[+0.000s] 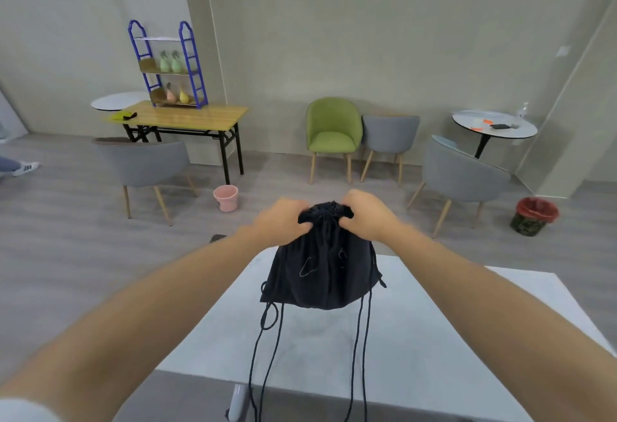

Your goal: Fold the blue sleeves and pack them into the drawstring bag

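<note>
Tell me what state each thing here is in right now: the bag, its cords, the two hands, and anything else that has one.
Drawstring bag: mouth bunched shut, bulging, held upright on the white table.
Cords: slack, hanging over the table's near edge.
Left hand: grip closed on the bag's gathered top.
Right hand: grip closed on the gathered top too.
Blue sleeves: not visible.
Pink bucket: upright on the floor.
Red-lined bin: upright, open.
</note>
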{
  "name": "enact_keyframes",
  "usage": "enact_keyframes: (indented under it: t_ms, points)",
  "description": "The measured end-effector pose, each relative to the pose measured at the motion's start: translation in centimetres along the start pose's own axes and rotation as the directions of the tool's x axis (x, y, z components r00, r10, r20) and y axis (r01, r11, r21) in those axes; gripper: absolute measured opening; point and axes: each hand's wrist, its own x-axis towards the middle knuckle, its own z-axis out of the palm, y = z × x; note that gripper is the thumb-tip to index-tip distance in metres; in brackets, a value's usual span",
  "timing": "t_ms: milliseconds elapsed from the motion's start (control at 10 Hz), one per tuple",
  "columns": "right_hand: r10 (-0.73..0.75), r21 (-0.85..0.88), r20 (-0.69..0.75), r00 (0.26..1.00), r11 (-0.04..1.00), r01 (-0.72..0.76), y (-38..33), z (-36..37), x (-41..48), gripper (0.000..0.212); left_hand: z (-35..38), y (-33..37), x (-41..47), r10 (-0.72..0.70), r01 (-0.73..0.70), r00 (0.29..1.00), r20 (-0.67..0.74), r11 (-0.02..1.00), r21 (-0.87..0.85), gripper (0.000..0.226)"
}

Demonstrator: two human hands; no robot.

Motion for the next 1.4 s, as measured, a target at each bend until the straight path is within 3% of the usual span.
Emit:
enact_keyframes:
  t_ms: [300,400,700,800,1000,1100,1300,1400]
  points:
    - [0.135,0.105,0.350,0.927,0.978,-0.182,5.1,12.9,6.0,0.026,11.0,-9.4,6.7,-0.018,0.055,0.949,0.314,0.993,-0.109,0.014]
    - [0.183,0.140,0.374,0.909,0.958,-0.250,6.5,14.5,8.6,0.023,12.5,-11.5,9.5,-0.018,0.086,0.936,0.351,0.980,-0.179,0.019]
    - [0.254,0.149,0.388,0.886,0.931,-0.332,11.6,20.2,14.5,0.013,17.4,-15.6,16.4,-0.061,0.122,0.934,0.353,0.981,-0.153,0.017]
    - [0.276,0.152,0.399,0.875,0.921,-0.359,13.2,22.9,15.8,0.007,19.7,-16.6,17.9,-0.132,0.193,0.916,0.378,0.973,-0.129,0.018]
    - [0.306,0.139,0.457,0.835,0.903,-0.407,15.2,28.7,16.5,0.019,24.8,-18.1,19.2,-0.263,0.331,0.846,0.463,0.941,-0.070,0.020]
    - [0.305,0.144,0.454,0.837,0.902,-0.406,15.8,30.8,16.5,0.015,26.8,-18.9,19.4,-0.303,0.360,0.838,0.453,0.932,-0.043,0.023]
    - [0.291,0.036,0.457,0.841,0.938,-0.344,17.3,32.5,16.8,0.049,29.2,-19.0,19.6,-0.295,0.305,0.873,0.389,0.952,0.037,0.054]
    - [0.269,0.050,0.451,0.851,0.944,-0.325,17.6,31.8,16.9,0.052,28.5,-18.4,19.8,-0.250,0.257,0.900,0.357,0.966,0.027,0.053]
